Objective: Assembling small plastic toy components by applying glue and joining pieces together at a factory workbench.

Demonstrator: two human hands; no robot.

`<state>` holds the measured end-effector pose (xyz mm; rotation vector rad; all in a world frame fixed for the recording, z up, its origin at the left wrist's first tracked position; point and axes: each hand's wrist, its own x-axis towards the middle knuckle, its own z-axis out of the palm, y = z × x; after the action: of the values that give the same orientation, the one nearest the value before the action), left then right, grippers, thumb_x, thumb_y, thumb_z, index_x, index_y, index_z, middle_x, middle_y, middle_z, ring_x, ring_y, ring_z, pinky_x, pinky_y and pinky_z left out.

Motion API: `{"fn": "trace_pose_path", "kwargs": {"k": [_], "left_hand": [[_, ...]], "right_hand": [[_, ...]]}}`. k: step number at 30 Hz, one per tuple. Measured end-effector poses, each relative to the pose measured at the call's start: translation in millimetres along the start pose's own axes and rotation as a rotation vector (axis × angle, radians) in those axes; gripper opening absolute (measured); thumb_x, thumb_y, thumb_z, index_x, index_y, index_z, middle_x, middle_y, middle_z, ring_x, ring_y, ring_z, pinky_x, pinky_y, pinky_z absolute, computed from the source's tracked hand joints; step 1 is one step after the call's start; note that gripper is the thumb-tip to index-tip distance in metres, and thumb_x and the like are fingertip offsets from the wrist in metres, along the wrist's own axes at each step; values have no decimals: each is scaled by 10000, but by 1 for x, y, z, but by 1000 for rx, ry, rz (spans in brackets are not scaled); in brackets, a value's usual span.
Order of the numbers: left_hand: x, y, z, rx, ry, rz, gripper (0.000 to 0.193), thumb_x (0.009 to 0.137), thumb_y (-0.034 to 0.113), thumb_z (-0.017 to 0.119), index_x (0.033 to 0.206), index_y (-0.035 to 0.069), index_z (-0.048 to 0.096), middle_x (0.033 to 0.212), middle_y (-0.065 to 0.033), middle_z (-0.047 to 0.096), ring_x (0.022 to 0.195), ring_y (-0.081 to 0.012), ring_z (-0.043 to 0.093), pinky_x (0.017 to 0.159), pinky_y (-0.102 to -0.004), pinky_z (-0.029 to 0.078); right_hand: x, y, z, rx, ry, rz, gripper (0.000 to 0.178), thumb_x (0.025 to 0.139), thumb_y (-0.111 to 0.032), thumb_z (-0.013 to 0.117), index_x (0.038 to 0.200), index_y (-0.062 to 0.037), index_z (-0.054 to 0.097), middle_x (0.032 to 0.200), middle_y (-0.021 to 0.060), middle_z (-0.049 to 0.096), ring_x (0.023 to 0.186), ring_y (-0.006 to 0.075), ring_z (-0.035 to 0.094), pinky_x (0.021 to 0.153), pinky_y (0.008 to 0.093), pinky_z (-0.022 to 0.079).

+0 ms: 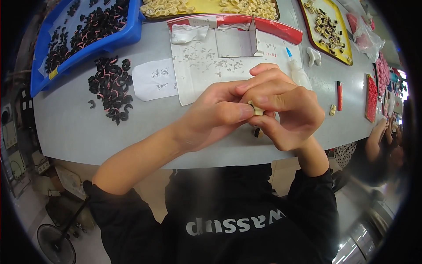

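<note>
Pinched between both hands above the table is a small cream-coloured moulded piece (pixel 258 112) with a dark edge. My left hand (pixel 213 112) presses its thumb against the piece's left side. My right hand (pixel 292 103) grips it from the right with thumb and bent fingers; part of the piece is hidden by the fingertips. A small dark-and-yellow piece (pixel 258 132) lies on the table just below my hands. Beyond them is a shallow white cardboard tray (pixel 193 79) with a red rim, spotted with grey marks. A squeeze bottle with a blue tip (pixel 299 74) lies by its right side.
Left stand a blue bin (pixel 88 50) of black curved pieces and a loose pile (pixel 110 86) of them, beside a handwritten paper (pixel 154 79). Yellow trays (pixel 206 9) of cream pieces sit at the back. Right are a red stick (pixel 339 95) and another person's arm (pixel 375 138).
</note>
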<state>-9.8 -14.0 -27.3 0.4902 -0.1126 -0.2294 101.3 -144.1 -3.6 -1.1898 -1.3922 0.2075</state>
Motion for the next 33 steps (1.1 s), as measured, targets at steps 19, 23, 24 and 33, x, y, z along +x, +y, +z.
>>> {"fn": "trace_pose_path", "kwargs": {"k": [19,23,24,33], "left_hand": [[0,0,1,46,8,34,309,782,149,528,1023,-44,523,1032,-77,525,996,-143,493,896,-300,397],[-2,0,3,112,69,25,275,778,140,524,989,-35,540,980,-53,526,944,-116,486,842,-277,398],[-2,0,3,111,70,26,275,778,140,524,989,-35,540,980,-53,526,944,-116,486,842,-277,398],[-2,0,8,119,148,18,247,768,136,548,953,-27,565,917,-23,532,880,-88,493,803,-255,397]], "right_hand": [[0,-1,-3,-43,-101,-2,255,757,-10,661,944,3,487,745,174,630,796,313,633,824,500,403],[0,-1,-3,-51,-105,-6,260,750,-1,662,945,5,491,741,175,629,788,312,633,811,504,407],[1,-2,-4,-57,-117,-5,262,744,5,662,941,3,489,742,175,628,789,313,632,806,506,408],[1,-3,-1,-104,-124,-27,277,724,32,663,926,-1,475,742,180,625,793,320,625,743,483,436]]}}
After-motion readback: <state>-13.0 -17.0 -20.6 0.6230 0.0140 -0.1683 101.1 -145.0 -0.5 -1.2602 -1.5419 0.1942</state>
